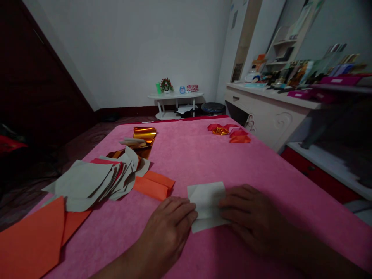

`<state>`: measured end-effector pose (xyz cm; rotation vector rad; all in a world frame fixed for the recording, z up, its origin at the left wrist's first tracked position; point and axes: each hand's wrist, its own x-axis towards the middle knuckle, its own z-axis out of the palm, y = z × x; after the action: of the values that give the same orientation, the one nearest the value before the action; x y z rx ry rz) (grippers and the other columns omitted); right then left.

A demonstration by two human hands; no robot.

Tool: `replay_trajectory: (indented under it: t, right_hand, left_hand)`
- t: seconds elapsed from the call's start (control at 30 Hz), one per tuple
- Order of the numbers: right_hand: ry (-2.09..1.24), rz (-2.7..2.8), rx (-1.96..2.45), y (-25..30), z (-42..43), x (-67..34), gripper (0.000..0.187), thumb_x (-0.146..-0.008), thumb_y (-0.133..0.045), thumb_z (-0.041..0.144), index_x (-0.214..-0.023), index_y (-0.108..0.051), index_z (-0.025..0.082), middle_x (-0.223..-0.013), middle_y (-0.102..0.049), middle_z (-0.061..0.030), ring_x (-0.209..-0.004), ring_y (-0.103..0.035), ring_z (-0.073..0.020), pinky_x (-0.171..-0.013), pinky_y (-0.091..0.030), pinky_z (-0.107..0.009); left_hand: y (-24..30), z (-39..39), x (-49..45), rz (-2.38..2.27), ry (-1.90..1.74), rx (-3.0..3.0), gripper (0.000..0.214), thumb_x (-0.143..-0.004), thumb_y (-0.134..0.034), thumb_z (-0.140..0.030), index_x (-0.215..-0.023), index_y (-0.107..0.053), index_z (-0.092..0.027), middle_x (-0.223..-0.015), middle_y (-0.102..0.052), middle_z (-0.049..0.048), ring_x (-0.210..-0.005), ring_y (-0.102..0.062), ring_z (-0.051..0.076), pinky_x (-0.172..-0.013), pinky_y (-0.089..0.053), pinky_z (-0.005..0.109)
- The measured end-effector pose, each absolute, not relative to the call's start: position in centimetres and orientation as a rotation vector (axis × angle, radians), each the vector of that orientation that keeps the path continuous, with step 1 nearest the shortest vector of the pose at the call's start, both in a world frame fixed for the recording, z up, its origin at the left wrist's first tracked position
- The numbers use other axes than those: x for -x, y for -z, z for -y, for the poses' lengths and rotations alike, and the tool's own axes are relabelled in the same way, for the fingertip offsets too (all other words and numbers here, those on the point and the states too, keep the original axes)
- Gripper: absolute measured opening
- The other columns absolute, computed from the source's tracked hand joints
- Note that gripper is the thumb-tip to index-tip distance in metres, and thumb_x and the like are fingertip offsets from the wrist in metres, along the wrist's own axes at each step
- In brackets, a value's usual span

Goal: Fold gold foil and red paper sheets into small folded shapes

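A small white folded sheet of paper (207,204) lies on the pink tablecloth (197,155) near the front edge. My left hand (167,228) presses its left edge with the fingers lying flat. My right hand (247,215) rests on its right edge, fingers stretched flat over the paper. Neither hand lifts the sheet; both hold it down against the cloth.
A fanned pile of white and red papers (95,180) lies at the left, with folded orange paper (154,185) beside it and orange sheets (35,240) at the front left. Gold foil (144,135) and small folded red pieces (231,133) lie farther back. A cluttered dresser (270,104) stands right.
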<state>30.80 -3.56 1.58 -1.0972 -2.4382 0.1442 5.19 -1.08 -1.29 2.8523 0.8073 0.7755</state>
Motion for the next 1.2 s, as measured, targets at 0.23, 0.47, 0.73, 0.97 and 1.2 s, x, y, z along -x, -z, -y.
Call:
replay_trajectory:
  t: [0.23,0.47,0.73,0.97,1.2]
  right_hand:
    - [-0.346,2.355,1.132,-1.6,3.9,-30.0,0.019,-0.088,-0.049,0.017,-0.087,-0.068,0.021,-0.092,-0.069,-0.0042,-0.085,-0.061,-0.0166,-0.085,-0.043,-0.035]
    - [-0.597,2.077,1.393,-0.9,3.4,-29.0,0.019,-0.088,-0.046,0.014,-0.076,-0.06,0.019,-0.074,-0.062,0.0001,-0.068,-0.057,-0.0129,-0.064,-0.043,-0.025]
    - [-0.531,1.945,1.639,0.0,2.4,-28.4,0.013,-0.076,-0.06,0.013,-0.068,-0.052,0.019,-0.073,-0.054,0.0019,-0.064,-0.051,-0.012,-0.058,-0.038,-0.024]
    - [-0.389,1.853,1.793,-0.1,2.2,-28.4,0.036,-0.069,-0.068,0.018,-0.102,-0.054,0.02,-0.098,-0.057,-0.0041,-0.076,-0.054,-0.0163,-0.064,-0.041,-0.028]
    - [-0.625,1.857,1.894,-1.2,0.7,-29.0,0.037,-0.062,-0.072,0.021,-0.097,-0.06,0.021,-0.076,-0.063,0.0012,-0.065,-0.056,-0.0146,-0.055,-0.036,-0.024]
  left_hand:
    - [0.6,1.5,-5.5,-0.825,-0.757,-2.712,0.031,-0.082,-0.056,-0.014,-0.113,-0.058,-0.019,-0.109,-0.065,0.0076,-0.102,-0.058,0.023,-0.089,-0.05,0.041]
    - [1.1,1.9,-5.3,-1.009,-0.819,-2.446,0.043,-0.085,-0.058,-0.03,-0.124,-0.041,-0.021,-0.112,-0.062,0.0092,-0.1,-0.06,0.021,-0.086,-0.052,0.036]
    - [0.7,1.4,-5.7,-0.935,-0.729,-2.539,0.028,-0.089,-0.051,-0.021,-0.116,-0.056,-0.024,-0.107,-0.063,0.0056,-0.097,-0.06,0.019,-0.087,-0.052,0.035]
    - [1.3,1.9,-6.0,-1.058,-0.686,-2.572,0.023,-0.088,-0.049,-0.02,-0.106,-0.064,-0.021,-0.104,-0.057,0.0089,-0.093,-0.057,0.021,-0.079,-0.054,0.038]
    - [0.7,1.9,-6.1,-1.063,-0.722,-2.45,0.023,-0.087,-0.049,-0.018,-0.103,-0.064,-0.023,-0.111,-0.051,0.0087,-0.093,-0.054,0.019,-0.079,-0.052,0.035]
